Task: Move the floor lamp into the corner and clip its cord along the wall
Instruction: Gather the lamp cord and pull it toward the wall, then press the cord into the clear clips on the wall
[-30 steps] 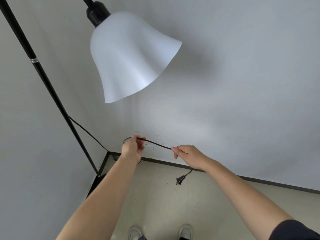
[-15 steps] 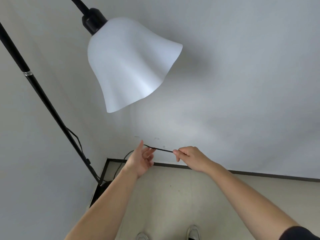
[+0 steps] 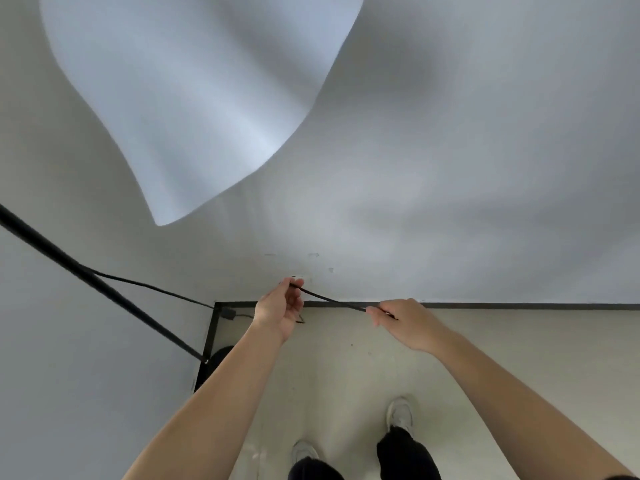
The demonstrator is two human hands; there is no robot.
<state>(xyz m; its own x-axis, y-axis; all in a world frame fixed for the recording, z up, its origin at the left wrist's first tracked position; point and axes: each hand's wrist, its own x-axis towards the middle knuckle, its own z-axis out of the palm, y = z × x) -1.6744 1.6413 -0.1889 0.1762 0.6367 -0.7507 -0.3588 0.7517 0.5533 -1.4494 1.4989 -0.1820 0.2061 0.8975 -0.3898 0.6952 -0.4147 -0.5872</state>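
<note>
The floor lamp stands in the room's corner at the left: its white bell shade (image 3: 194, 98) fills the top of the view, and its black pole (image 3: 104, 289) slants down to a dark base (image 3: 221, 356) on the floor. A black cord (image 3: 332, 299) is stretched taut between my hands, close to the wall. My left hand (image 3: 280, 308) pinches it with its fingertips by a small pale clip (image 3: 300, 279) on the wall. My right hand (image 3: 403, 323) grips the cord lower and to the right. More cord (image 3: 149, 287) runs from the pole toward the corner.
A dark baseboard (image 3: 485, 305) runs along the foot of both walls. An inline switch (image 3: 228, 312) hangs on the cord near the corner. My two feet in pale shoes (image 3: 400, 412) stand on the beige floor below my arms.
The view has dropped and come nearer, so the shade looms larger. My left hand has gone from open beside the cord to pinching it at the wall.
</note>
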